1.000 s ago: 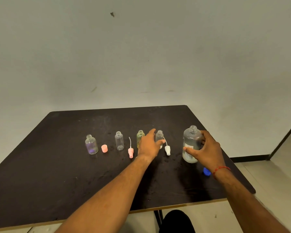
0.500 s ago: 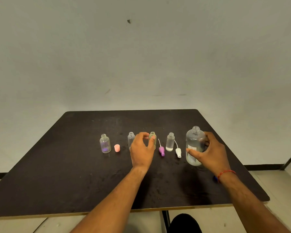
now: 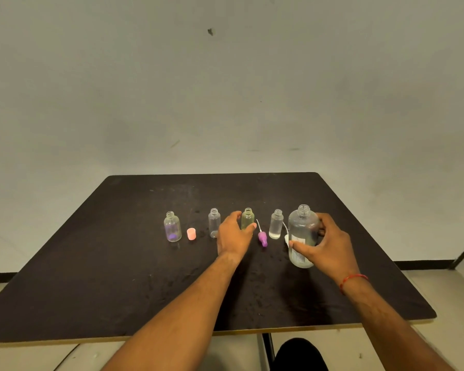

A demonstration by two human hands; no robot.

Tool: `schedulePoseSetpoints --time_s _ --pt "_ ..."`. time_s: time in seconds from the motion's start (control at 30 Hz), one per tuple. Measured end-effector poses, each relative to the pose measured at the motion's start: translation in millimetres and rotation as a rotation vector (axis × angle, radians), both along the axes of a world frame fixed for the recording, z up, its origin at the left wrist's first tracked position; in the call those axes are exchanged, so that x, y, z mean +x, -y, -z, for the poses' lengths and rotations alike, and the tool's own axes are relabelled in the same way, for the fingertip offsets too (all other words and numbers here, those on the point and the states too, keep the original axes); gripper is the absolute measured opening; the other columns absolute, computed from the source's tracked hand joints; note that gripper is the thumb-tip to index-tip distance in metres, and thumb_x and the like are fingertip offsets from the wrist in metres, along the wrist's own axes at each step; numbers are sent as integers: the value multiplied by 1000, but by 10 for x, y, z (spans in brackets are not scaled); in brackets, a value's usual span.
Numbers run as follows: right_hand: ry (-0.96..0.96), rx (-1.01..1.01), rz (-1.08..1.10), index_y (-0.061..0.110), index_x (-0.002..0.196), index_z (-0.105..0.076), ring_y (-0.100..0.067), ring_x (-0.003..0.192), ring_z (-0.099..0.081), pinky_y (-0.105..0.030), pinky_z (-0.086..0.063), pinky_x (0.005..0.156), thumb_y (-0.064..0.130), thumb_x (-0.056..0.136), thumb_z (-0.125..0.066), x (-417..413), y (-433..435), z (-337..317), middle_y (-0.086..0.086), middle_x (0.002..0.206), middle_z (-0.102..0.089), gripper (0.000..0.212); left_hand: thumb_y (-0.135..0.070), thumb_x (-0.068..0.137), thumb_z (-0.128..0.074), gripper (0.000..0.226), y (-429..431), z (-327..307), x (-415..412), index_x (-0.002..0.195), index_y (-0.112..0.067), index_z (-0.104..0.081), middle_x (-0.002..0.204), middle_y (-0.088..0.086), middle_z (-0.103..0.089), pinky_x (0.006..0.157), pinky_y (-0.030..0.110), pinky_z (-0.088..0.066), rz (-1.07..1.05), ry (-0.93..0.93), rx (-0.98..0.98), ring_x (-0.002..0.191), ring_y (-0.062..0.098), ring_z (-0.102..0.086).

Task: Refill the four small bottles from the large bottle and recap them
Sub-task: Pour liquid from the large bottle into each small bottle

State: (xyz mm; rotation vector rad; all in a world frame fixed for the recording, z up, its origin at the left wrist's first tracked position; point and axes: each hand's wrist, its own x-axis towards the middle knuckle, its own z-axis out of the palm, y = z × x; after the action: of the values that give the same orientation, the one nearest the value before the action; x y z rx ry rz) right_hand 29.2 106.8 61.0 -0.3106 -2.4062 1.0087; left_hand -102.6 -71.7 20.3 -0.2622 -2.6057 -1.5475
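Grips the large bottle in the right hand, nearest on the dark table, with the thumb across the label and the fingers curled round the far side; cannot tell whether lifted or standing. Looks part full of clear liquid, so probably the heaviest item here, uncapped and apt to slosh. Likely thin plastic that gives under a squeeze, so best held mid-body as now, firmly but without crushing. Just beyond, closes the left hand round the lower body of the yellow-green small bottle, thumb at the near right side, fingers behind. Seems light, open-necked and easy to tip, so better steadied low with the neck left free for pouring. Along the same row, leaves untouched the purple needle-tip cap lying just beside it, the nearly empty clear small bottle, the other clear small bottle, the pink cap and, far left, the purple-tinted small bottle, all bottles open.
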Motion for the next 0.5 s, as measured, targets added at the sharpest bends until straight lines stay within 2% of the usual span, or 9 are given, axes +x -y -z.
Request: schedulePoseSetpoints --time_s 0.1,0.2,0.37,0.5 --pt "3 1 -4 28 122 -48 -11 97 -59 -23 -49 88 34 62 -90 -12 28 1 4 119 -62 74 -27 90 -76 43 -26 -38 -20 129 -15 -63 124 1 -69 87 20 -43 13 10 10 106 9 -60" --pt "10 3 -10 26 125 -47 -11 99 -58 -26 -49 91 34 63 -89 -20 43 8 2 122 -62 75 -26 91 -75 41 -41 -46 -51 129 -14 -64 122 2 -70 87 20 -44 19 9 -5 109 14 -63" --pt "15 19 -17 27 126 -47 -9 98 -56 -20 -45 87 36 64 -89 -14 56 10 2 122 -62 76 -28 92 -74 36 -4 -84 -27 124 -17 -64 115 -2 -69 82 19 -43 21 -6 10 96 5 -56" --pt "8 44 -31 27 127 -48 -11 99 -57 -22 -47 88 37 64 -89 -2 70 -13 3 121 -62 76 -30 91 -75 37 61 -156 41 124 -19 -62 107 -14 -59 70 2 -36 25 -50 58 97 0 -54"
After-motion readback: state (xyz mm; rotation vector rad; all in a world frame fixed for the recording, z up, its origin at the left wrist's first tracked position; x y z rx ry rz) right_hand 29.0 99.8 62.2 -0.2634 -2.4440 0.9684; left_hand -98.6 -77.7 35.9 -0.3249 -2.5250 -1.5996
